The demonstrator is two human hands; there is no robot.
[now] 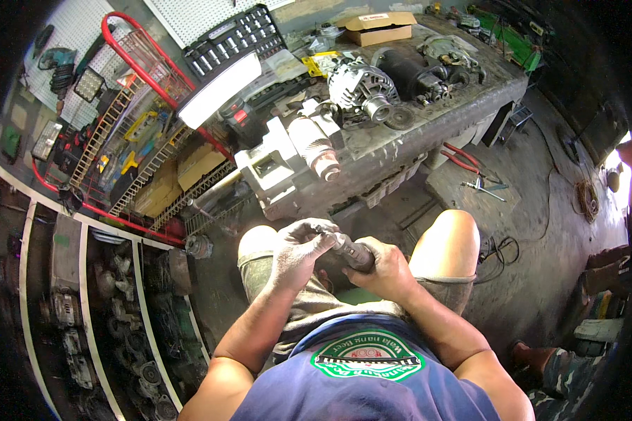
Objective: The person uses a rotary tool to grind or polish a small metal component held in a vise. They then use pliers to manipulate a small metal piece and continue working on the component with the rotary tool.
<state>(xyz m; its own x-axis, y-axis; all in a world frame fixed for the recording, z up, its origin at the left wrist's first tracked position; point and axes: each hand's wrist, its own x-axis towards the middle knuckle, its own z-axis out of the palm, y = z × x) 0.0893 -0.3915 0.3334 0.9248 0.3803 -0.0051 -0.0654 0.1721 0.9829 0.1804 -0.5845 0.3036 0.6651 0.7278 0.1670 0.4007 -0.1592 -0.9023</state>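
Above my lap, my right hand [390, 270] is wrapped round the thick end of a dark grey, stepped cylindrical metal part [359, 257]. The part tilts up and to the left, toward my left hand [298, 251]. My left fingers are closed in a pinch at its narrow end, where a small pale bit shows between them; I cannot make out what that is. Grey dust or grease coats the left fingers. Just beyond my hands, a bench vise [267, 166] stands at the bench edge, with a ridged, round metal part [314, 145] at it, brightly lit.
An alternator [358, 85], a dark starter motor [411, 76] and a cardboard box [378, 31] are on the workbench [442, 116]. A lit lamp [221, 88] and a red-framed rack [130, 105] stand left. Red-handled pliers [462, 158] lie right; parts shelves [84, 235] are lower left.
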